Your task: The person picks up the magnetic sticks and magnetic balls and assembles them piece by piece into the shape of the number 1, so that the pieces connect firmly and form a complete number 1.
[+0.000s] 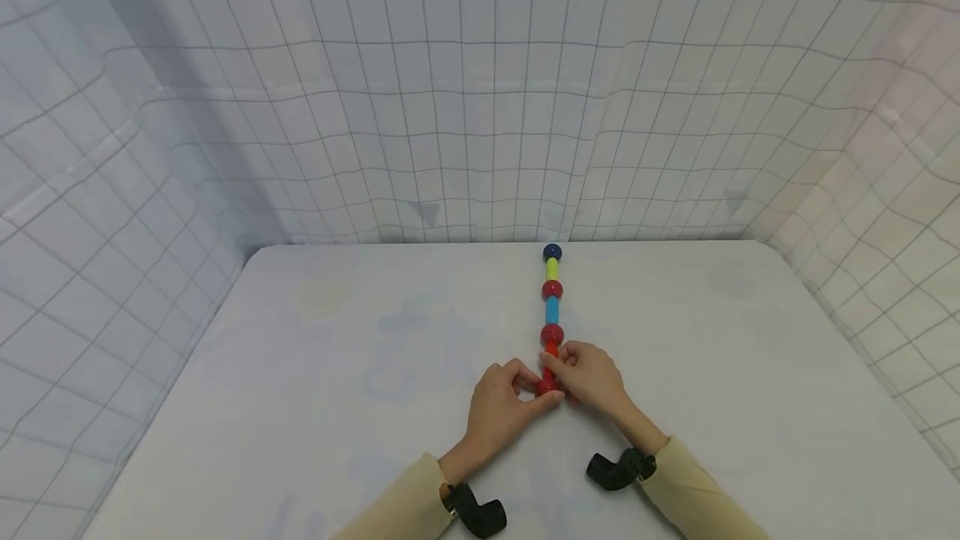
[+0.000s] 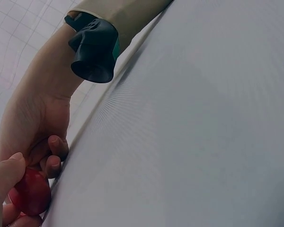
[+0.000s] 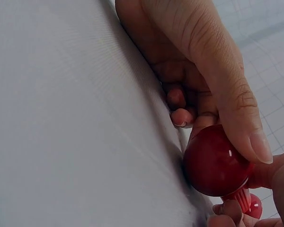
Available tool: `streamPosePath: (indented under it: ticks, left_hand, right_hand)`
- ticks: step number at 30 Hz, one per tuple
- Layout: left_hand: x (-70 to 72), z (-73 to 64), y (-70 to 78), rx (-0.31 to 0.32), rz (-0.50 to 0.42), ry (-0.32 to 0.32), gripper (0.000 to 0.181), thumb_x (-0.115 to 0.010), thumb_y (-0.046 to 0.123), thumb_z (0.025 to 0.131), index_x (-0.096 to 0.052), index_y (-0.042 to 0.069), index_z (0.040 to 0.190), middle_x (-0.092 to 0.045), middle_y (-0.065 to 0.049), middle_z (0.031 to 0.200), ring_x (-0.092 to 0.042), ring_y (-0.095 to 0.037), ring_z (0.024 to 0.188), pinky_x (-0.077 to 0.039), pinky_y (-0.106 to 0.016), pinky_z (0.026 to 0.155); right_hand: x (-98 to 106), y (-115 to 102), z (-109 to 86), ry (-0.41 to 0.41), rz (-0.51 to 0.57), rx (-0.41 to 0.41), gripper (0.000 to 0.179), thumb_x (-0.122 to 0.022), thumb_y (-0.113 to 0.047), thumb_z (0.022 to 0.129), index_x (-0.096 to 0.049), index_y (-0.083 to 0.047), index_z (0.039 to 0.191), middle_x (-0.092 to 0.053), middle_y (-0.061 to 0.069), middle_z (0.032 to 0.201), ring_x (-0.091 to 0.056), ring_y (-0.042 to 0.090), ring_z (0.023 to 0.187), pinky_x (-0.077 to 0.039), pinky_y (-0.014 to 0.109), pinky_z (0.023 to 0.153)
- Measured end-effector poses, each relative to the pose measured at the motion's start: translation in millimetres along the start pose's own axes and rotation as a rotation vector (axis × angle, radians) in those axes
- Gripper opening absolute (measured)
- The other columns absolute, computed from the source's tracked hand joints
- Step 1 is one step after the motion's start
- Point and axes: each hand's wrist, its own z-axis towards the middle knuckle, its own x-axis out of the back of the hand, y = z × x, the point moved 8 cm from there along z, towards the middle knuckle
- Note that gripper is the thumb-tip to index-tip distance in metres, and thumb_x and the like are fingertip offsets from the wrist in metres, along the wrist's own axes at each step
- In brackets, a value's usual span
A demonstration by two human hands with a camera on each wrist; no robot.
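On the white table a straight chain of balls and short rods runs away from the hands. My left hand (image 1: 498, 407) pinches the nearest red ball (image 1: 547, 388) between thumb and fingers. Just beyond it, the right hand (image 1: 595, 377) grips the red rod (image 1: 551, 350) with thumb and index finger. The right wrist view shows the glossy ball (image 3: 215, 161) against the ribbed end of that rod (image 3: 244, 201). Farther along come a second red ball (image 1: 552, 334), a blue rod (image 1: 552, 310), a third red ball (image 1: 552, 289), a yellow rod (image 1: 552, 269) and a dark blue ball (image 1: 552, 252).
White grid-patterned curtains (image 1: 465, 107) hang behind the table (image 1: 337, 373) and along both sides. The chain's far end lies close to the table's back edge. Black camera mounts (image 1: 480, 515) sit on both wrists, below beige sleeves (image 1: 405, 498).
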Motion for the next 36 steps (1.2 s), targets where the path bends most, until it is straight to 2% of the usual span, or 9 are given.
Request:
streamPosePath:
  ticks: [12, 21, 27, 36]
  left_hand:
    - [-0.8, -2.0, -0.9, 0.013, 0.022, -0.006, 0.037, -0.075, 0.054, 0.074, -0.061, 0.021, 0.082, -0.056, 0.013, 0.074, -0.042, -0.005, 0.067, -0.034, -0.022, 0.057]
    - [-1.1, -0.3, 0.6, -0.019, 0.029, -0.001, 0.036, -0.075, 0.053, 0.075, -0.062, 0.021, 0.082, -0.055, 0.012, 0.073, -0.041, -0.006, 0.066, -0.034, -0.022, 0.056]
    - [0.2, -0.9, 0.2, -0.034, 0.029, 0.008, 0.036, -0.073, 0.054, 0.075, -0.062, 0.022, 0.083, -0.056, 0.012, 0.074, -0.042, -0.005, 0.066, -0.035, -0.022, 0.057]
    - [-1.2, -0.6, 1.4, -0.044, 0.039, 0.009, 0.039, -0.073, 0.056, 0.074, -0.06, 0.021, 0.086, -0.059, 0.012, 0.075, -0.041, -0.006, 0.067, -0.035, -0.022, 0.057]
  right_hand:
    - [-0.6, -1.3, -1.7, -0.002, 0.02, 0.007, 0.031, -0.069, -0.033, 0.087, -0.056, -0.01, 0.071, -0.049, -0.001, 0.051, -0.047, 0.014, 0.04, -0.033, 0.024, 0.041]
    - [0.1, -0.4, -0.4, -0.004, 0.024, 0.006, 0.031, -0.069, -0.033, 0.086, -0.056, -0.01, 0.07, -0.048, -0.001, 0.05, -0.047, 0.014, 0.039, -0.032, 0.025, 0.041]
    - [-2.1, -0.6, 0.7, -0.032, 0.07, 0.019, 0.033, -0.069, -0.036, 0.086, -0.057, -0.009, 0.071, -0.049, 0.0, 0.051, -0.047, 0.014, 0.038, -0.034, 0.025, 0.04]
    - [-1.2, 2.1, 1.4, -0.044, 0.059, 0.029, 0.038, -0.068, -0.043, 0.086, -0.058, -0.01, 0.07, -0.051, 0.0, 0.051, -0.047, 0.013, 0.036, -0.035, 0.023, 0.038]
